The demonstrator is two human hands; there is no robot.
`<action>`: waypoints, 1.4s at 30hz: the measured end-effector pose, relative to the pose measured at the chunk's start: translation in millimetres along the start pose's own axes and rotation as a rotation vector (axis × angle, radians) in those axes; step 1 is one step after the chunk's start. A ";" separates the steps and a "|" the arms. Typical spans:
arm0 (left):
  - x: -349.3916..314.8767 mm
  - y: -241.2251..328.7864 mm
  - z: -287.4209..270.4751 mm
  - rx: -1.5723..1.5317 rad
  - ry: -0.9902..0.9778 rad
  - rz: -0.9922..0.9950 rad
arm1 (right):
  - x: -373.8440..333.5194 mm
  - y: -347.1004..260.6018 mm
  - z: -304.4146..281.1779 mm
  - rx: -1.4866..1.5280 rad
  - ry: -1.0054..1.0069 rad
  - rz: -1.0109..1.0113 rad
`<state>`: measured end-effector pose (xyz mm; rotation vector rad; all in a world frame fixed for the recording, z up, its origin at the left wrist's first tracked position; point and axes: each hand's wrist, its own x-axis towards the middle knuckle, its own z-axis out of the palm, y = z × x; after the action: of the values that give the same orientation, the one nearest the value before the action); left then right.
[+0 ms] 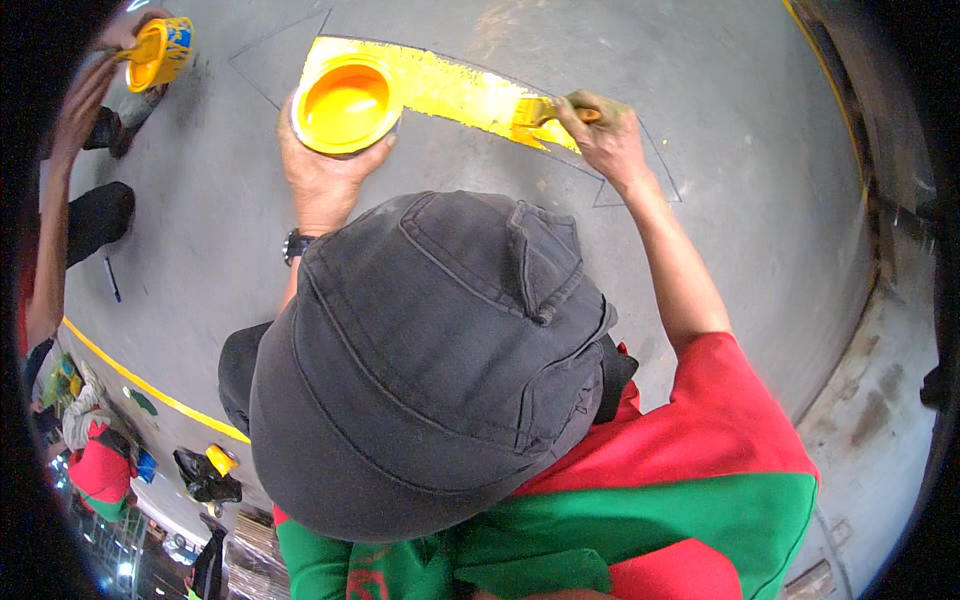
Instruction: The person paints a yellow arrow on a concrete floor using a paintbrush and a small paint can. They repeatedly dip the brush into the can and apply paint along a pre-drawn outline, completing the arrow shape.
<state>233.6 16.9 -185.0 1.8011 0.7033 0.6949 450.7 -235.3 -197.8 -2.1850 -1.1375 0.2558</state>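
In my left hand point(325, 185), fingers curved round its side, is an open can of yellow paint point(347, 104). A dark watch point(294, 245) sits on that wrist. My right hand point(607, 138) is closed round the handle of a paintbrush point(532, 120), whose paint-covered bristles meet the floor. They touch the right end of a wide yellow painted band point(440, 82), which runs from behind the can. Thin dark lines point(655, 150) drawn on the grey floor outline pointed shapes at both ends of the band. The paint toward the brush has a ragged edge.
A dark cap point(430, 360) and a red-and-green shirt point(660, 500) fill the lower middle. At upper left, another person's hands point(95, 75) hold a second yellow paint can point(160, 55). A pen point(112, 280) lies below. A yellow floor line point(150, 375) crosses the left.
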 end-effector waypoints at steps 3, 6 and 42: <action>5.8 -5.0 14.8 0.075 -0.087 0.130 | -3.4 -15.9 -27.6 0.083 0.176 0.173; 9.2 -8.0 31.4 0.212 -0.106 0.190 | 3.6 -41.9 -46.9 0.329 0.301 0.101; 11.6 -37.1 20.5 -0.029 0.112 0.060 | 26.5 9.2 120.0 0.529 0.299 0.216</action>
<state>251.2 23.9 -224.6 1.7734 0.7122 0.8468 419.2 -163.0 -292.5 -1.7923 -0.5842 0.2745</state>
